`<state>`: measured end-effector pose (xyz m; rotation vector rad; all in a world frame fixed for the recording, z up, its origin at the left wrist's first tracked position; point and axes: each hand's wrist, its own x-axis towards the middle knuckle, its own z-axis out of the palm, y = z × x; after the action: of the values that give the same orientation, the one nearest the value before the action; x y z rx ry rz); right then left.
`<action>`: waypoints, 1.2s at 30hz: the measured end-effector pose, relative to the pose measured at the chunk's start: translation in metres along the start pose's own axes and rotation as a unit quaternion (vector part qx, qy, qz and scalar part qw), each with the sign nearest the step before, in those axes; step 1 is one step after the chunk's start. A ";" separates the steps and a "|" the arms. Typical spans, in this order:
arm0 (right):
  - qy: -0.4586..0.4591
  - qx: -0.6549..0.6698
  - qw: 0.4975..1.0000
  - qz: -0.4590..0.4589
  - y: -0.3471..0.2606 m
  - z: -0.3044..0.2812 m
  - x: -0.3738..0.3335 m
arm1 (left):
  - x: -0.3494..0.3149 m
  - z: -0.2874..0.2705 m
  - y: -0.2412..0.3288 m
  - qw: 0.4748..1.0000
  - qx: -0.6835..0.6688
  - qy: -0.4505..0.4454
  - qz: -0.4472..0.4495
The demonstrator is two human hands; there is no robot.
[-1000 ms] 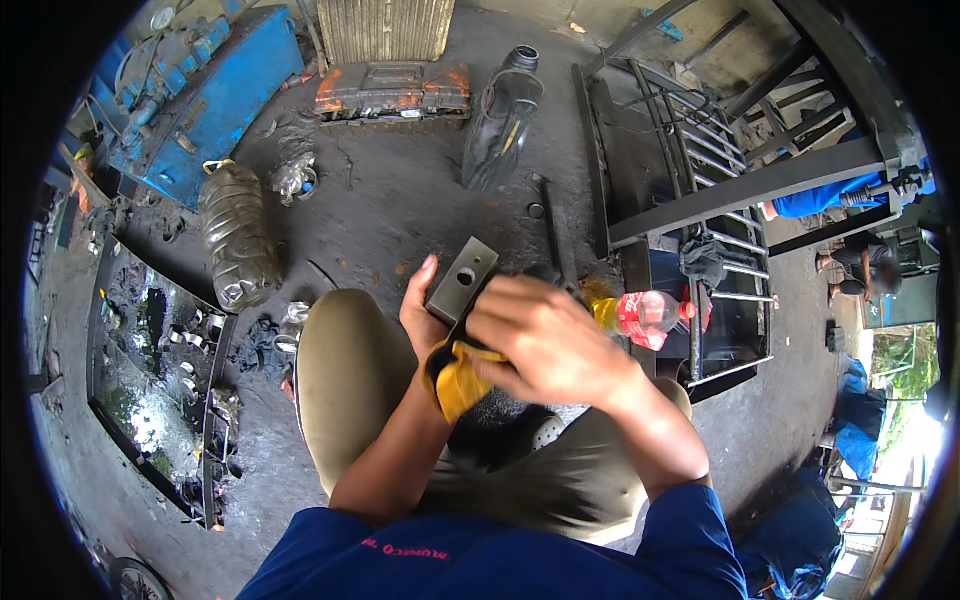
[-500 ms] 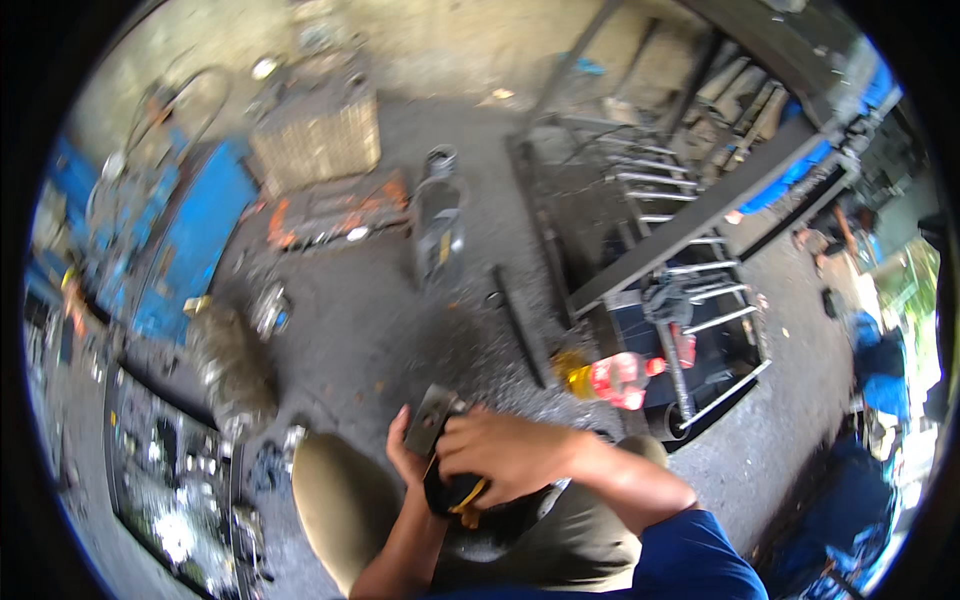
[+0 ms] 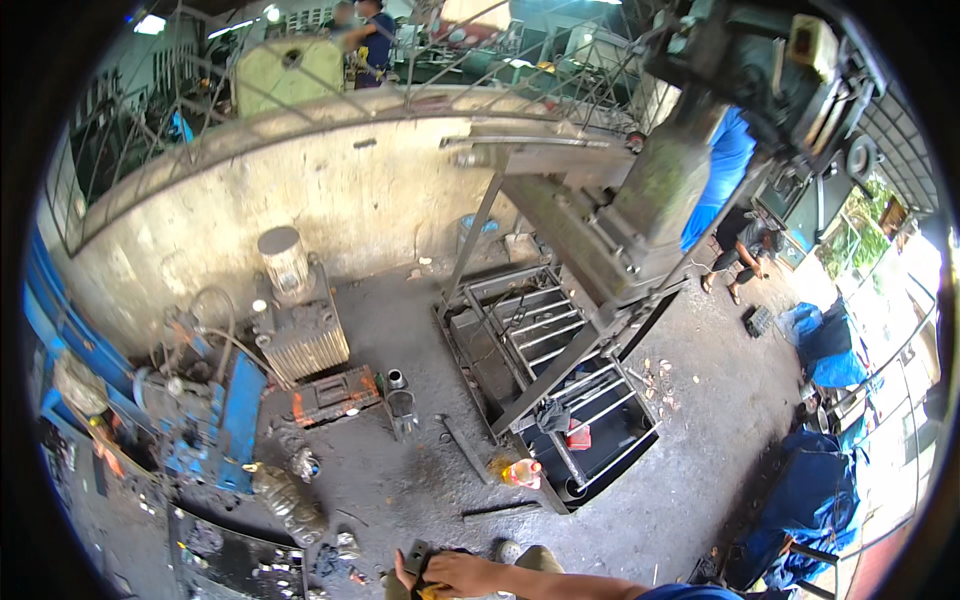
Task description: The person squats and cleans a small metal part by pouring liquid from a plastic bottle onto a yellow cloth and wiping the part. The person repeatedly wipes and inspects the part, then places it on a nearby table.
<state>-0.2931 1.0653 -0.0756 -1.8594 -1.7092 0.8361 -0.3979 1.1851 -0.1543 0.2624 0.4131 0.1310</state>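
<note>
At the lower edge, my left hand (image 3: pixel 404 572) is closed around a small grey metal block (image 3: pixel 421 552) with a hole in its face. My right hand (image 3: pixel 468 574) lies close against the block, its fingers curled over a black-and-yellow tape measure (image 3: pixel 431 592). Most of the tape measure is hidden beneath the right hand and by the picture's edge. Both hands are just above my knees.
Ahead stands a metal frame (image 3: pixel 545 385) with bars, under a heavy machine (image 3: pixel 660 200). A bottle (image 3: pixel 522 473) and a flat bar (image 3: pixel 465 450) lie on the floor. Left are a ribbed motor (image 3: pixel 305 345) and blue machinery (image 3: pixel 240 420). Another person (image 3: pixel 745 250) sits far right.
The view has tilted up, so my hands now appear lower and partly cut off. The wall, the room behind it and the seated person have come into view. Both hands keep their hold.
</note>
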 end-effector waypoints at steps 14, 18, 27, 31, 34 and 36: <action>0.259 -0.052 0.963 0.052 -0.254 -0.180 -0.140 | -0.121 0.248 0.041 0.972 0.115 -0.111 -0.172; 0.313 -0.114 0.941 0.064 -0.284 -0.192 -0.205 | -0.136 0.280 0.004 0.959 0.164 -0.120 -0.200; 0.564 0.758 0.313 0.101 -0.241 -0.135 -0.396 | -0.155 0.357 -0.131 0.927 0.169 -0.157 -0.296; 0.527 0.831 0.177 -0.027 -0.239 -0.129 -0.425 | -0.136 0.433 -0.225 0.905 0.055 -0.191 -0.377; 0.578 0.764 0.158 -0.238 -0.235 -0.141 -0.463 | -0.137 0.476 -0.301 0.805 -0.023 -0.312 -0.504; 0.590 0.717 0.145 -0.342 -0.232 -0.143 -0.496 | -0.141 0.495 -0.350 0.762 -0.053 -0.331 -0.555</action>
<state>-0.3717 0.6062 0.2462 0.2114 0.0733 0.0196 -0.2964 0.7139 0.2387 -0.0927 -0.2019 -1.0963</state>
